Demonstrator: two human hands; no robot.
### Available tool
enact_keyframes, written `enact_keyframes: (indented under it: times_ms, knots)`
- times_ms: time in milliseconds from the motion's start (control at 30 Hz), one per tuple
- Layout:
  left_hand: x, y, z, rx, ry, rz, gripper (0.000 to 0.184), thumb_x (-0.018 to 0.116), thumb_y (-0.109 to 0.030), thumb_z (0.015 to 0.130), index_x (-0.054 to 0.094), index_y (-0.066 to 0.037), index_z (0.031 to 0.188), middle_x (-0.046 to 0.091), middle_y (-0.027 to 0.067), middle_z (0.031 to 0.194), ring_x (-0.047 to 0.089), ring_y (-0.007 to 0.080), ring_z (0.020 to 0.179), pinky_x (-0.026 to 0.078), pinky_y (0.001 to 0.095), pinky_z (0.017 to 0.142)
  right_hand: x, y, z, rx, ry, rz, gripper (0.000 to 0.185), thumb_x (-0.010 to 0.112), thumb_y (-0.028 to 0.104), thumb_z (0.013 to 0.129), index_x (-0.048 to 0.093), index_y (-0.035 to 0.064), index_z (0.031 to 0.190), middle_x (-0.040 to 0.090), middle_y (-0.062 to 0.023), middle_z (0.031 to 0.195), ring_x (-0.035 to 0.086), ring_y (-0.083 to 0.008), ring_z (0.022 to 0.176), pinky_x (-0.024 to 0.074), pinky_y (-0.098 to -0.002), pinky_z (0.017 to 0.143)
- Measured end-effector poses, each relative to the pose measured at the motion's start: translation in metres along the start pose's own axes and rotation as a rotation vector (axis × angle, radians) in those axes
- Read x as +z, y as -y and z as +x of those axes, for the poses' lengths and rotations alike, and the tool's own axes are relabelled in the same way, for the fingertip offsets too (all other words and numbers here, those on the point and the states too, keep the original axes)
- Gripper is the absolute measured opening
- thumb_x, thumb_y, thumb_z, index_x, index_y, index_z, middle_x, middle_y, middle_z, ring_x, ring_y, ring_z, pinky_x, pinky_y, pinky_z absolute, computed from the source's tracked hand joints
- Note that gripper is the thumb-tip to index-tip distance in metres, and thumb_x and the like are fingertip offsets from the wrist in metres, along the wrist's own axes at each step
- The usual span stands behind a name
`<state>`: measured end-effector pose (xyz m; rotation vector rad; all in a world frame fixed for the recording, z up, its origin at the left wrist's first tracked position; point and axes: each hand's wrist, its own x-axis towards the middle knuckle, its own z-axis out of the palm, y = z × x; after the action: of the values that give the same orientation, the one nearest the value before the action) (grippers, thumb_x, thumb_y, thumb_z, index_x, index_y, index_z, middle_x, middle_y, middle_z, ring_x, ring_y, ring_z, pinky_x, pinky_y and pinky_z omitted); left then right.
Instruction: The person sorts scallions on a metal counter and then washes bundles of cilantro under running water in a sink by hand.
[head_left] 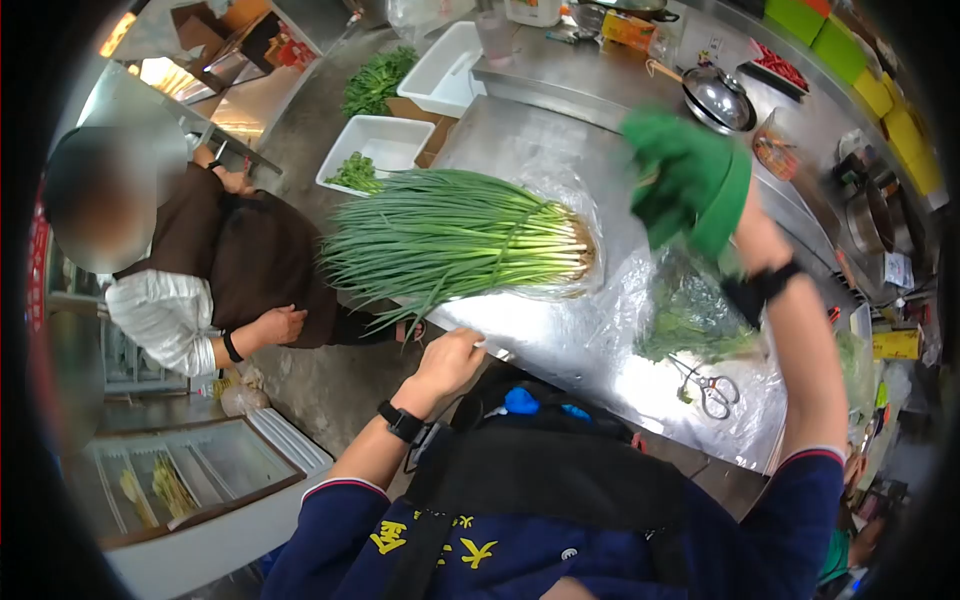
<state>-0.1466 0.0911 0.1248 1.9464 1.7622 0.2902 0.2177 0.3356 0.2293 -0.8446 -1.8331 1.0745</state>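
Observation:
My right hand point(690, 180) is raised over the right part of the steel table point(570, 345), covered by what looks like a loose green glove point(722, 195). Motion blur hides how its fingers lie. Below it, leafy greens point(690, 310) lie in clear plastic, with scissors point(716, 394) close by. My left hand point(452, 362) is bare and closed at the table's near edge. A small pale bit shows at its fingertips, too unclear to name. Beyond it a large bunch of green onions point(460, 235) lies on plastic, roots to the right.
A person in a brown apron point(235, 250) stands at the left. White bins point(385, 140) are behind the onions, beside more greens point(378, 82). A lidded pan point(718, 98) and a tray of red peppers point(778, 68) stand at the back right. A glass-topped freezer point(200, 470) is at lower left.

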Motion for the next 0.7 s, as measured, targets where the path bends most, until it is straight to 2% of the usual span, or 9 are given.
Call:
enact_keyframes:
  times_ms: [67, 133, 167, 233, 333, 367, 467, 600, 700]
  knots:
    - [-0.006, 0.012, 0.026, 0.053, 0.009, -0.008, 0.019, 0.055, -0.019, 0.081, 0.062, -0.004, 0.090, 0.060, 0.0135, 0.087, 0.058, 0.0330, 0.088, 0.047, 0.0422, 0.075, -0.055, -0.018, 0.049, 0.284, 0.195, -1.816, 0.028, 0.048, 0.027, 0.085, 0.066, 0.0070, 0.093, 0.066, -0.0110, 0.085, 0.064, -0.0220, 0.077, 0.0487, -0.0346, 0.062]
    - [-0.008, 0.026, 0.058, 0.152, -0.026, -0.009, 0.018, 0.059, -0.017, 0.079, 0.064, -0.006, 0.092, 0.057, 0.0109, 0.086, 0.055, 0.0306, 0.088, 0.045, 0.0401, 0.074, -0.072, -0.044, 0.032, 0.691, -0.216, -1.669, 0.021, 0.051, 0.022, 0.081, 0.065, 0.0072, 0.087, 0.066, -0.0150, 0.086, 0.065, -0.0281, 0.082, 0.0492, -0.0380, 0.062]
    - [-0.014, 0.028, 0.073, 0.155, -0.014, -0.025, 0.018, 0.059, -0.017, 0.079, 0.064, -0.006, 0.092, 0.057, 0.0109, 0.086, 0.055, 0.0306, 0.088, 0.045, 0.0401, 0.074, -0.085, -0.070, 0.023, 0.815, -0.221, -1.523, 0.030, 0.045, 0.030, 0.087, 0.064, 0.0071, 0.088, 0.065, -0.0173, 0.089, 0.062, -0.0338, 0.087, 0.0481, -0.0463, 0.069]
    - [-0.027, 0.028, 0.099, 0.351, -0.051, 0.057, 0.022, 0.061, -0.023, 0.079, 0.063, -0.009, 0.097, 0.052, 0.0096, 0.085, 0.052, 0.0287, 0.086, 0.041, 0.0384, 0.077, -0.040, -0.098, -0.008, 0.618, -0.131, -1.344, 0.027, 0.042, 0.025, 0.087, 0.063, 0.0073, 0.090, 0.065, -0.0154, 0.091, 0.061, -0.0366, 0.085, 0.0483, -0.0469, 0.071]
    - [-0.026, 0.036, 0.130, 0.455, -0.089, 0.141, 0.030, 0.065, -0.028, 0.076, 0.062, -0.011, 0.100, 0.050, 0.0095, 0.084, 0.049, 0.0275, 0.085, 0.037, 0.0379, 0.078, 0.090, -0.095, -0.060, 0.432, 0.024, -0.783, 0.026, 0.055, 0.020, 0.084, 0.063, 0.0104, 0.107, 0.064, -0.0129, 0.096, 0.060, -0.0320, 0.088, 0.0480, -0.0389, 0.078]
    - [-0.026, 0.044, 0.139, 0.454, -0.078, 0.134, 0.030, 0.065, -0.028, 0.076, 0.062, -0.011, 0.100, 0.050, 0.0095, 0.084, 0.049, 0.0275, 0.085, 0.037, 0.0379, 0.078, 0.134, -0.077, -0.059, 0.569, 0.074, -0.769, 0.021, 0.058, 0.016, 0.081, 0.064, 0.0096, 0.100, 0.064, -0.0112, 0.094, 0.060, -0.0300, 0.088, 0.0474, -0.0379, 0.077]
    - [-0.026, 0.060, 0.161, 0.464, 0.012, 0.154, 0.032, 0.067, -0.030, 0.073, 0.061, -0.010, 0.097, 0.052, 0.0101, 0.082, 0.051, 0.0281, 0.085, 0.038, 0.0387, 0.077, 0.199, -0.078, -0.057, 0.378, -0.021, -0.667, 0.014, 0.061, 0.011, 0.077, 0.065, 0.0100, 0.091, 0.061, -0.0083, 0.087, 0.058, -0.0276, 0.085, 0.0461, -0.0378, 0.075]
    - [-0.022, 0.076, 0.183, 0.490, 0.128, 0.079, 0.023, 0.065, -0.023, 0.074, 0.059, -0.007, 0.090, 0.054, 0.0101, 0.077, 0.054, 0.0289, 0.079, 0.040, 0.0383, 0.074, 0.219, -0.104, -0.050, 0.305, -0.111, -0.799, 0.013, 0.062, 0.008, 0.072, 0.064, 0.0110, 0.084, 0.056, -0.0050, 0.081, 0.055, -0.0246, 0.082, 0.0426, -0.0368, 0.072]
    - [-0.027, 0.087, 0.199, 0.346, 0.095, 0.163, 0.013, 0.062, -0.016, 0.073, 0.057, -0.006, 0.080, 0.056, 0.0113, 0.074, 0.056, 0.0313, 0.074, 0.042, 0.0401, 0.070, 0.218, -0.111, -0.044, 0.314, -0.072, -0.850, 0.013, 0.063, 0.007, 0.071, 0.063, 0.0113, 0.083, 0.055, -0.0039, 0.082, 0.054, -0.0233, 0.085, 0.0409, -0.0360, 0.073]
